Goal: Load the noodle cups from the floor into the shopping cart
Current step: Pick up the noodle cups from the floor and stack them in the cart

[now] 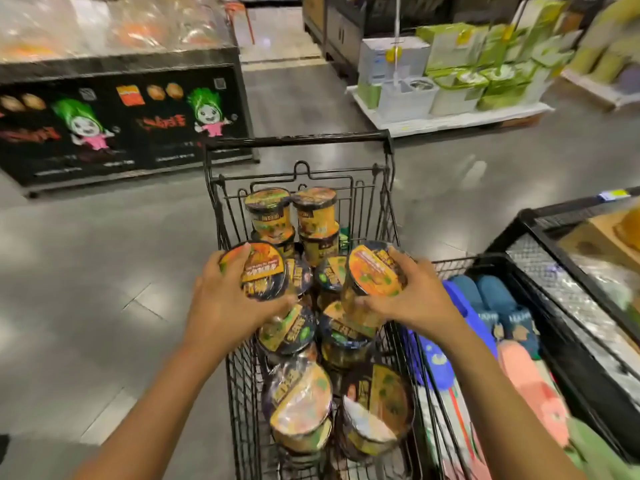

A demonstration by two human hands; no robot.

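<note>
The left cup [258, 271], a noodle cup with an orange and black lid, is gripped by the left hand [225, 303]. The fingers curl over its far rim and the thumb is at the near side, with the lid tipped toward the camera. The right cup [375, 270], of the same kind, is clasped by the right hand [412, 299], fingers on its top edge and thumb low on its side, the lid facing left. Both are held just above the pile of noodle cups [294, 332] that fills the shopping cart [239, 375], a black wire cart seen from above. At the cart's far end, upright cups [268, 209] stand in two stacks side by side. The others lie tilted or on their sides, and the two nearest the camera are wrapped in glossy film. Just beside the cart on the right, a black wire bin [568, 344] holds slippers [491, 299] in blue, dark teal, pink and green. Beyond that bin is another black-framed display, its contents too blurred to tell. Across the grey polished floor [86, 306] to the left stands a black display case [121, 133] printed with a green-haired cartoon figure in pink. Farther off on the right, a low white platform [450, 121] carries green and white boxed goods.
</note>
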